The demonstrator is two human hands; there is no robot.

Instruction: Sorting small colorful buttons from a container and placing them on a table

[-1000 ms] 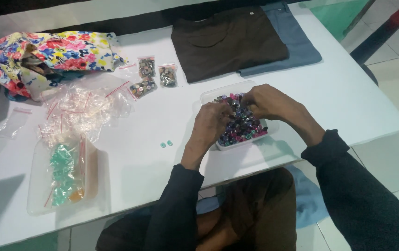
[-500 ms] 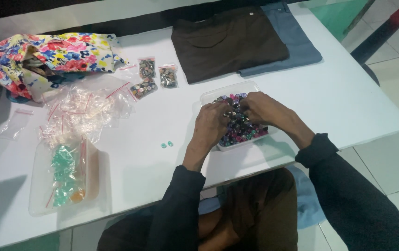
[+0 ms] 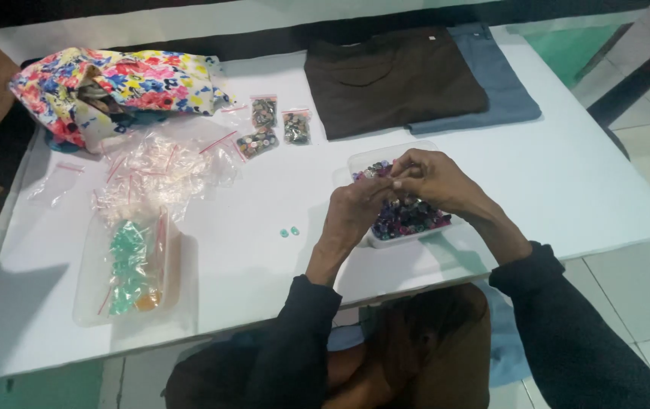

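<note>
A clear plastic tub (image 3: 385, 154) full of small mixed-colour buttons stands on the white table (image 3: 567, 182). My left hand (image 3: 354, 212) and my right hand (image 3: 435, 178) meet above the tub, fingertips pinched together around something tiny that I cannot make out. Two small green buttons (image 3: 289, 231) lie loose on the table just left of my left hand.
Three small filled zip bags (image 3: 272, 125) lie mid-table. A heap of empty zip bags (image 3: 154, 170) and a clear bag of green pieces (image 3: 129, 265) sit at the left. A floral cloth bag (image 3: 113, 87) is far left. Folded brown (image 3: 393, 79) and blue (image 3: 503, 76) garments lie at the back.
Both hands have lifted a little from the buttons and drawn together, fingertips now meeting above the tub. Nothing else on the table has moved.
</note>
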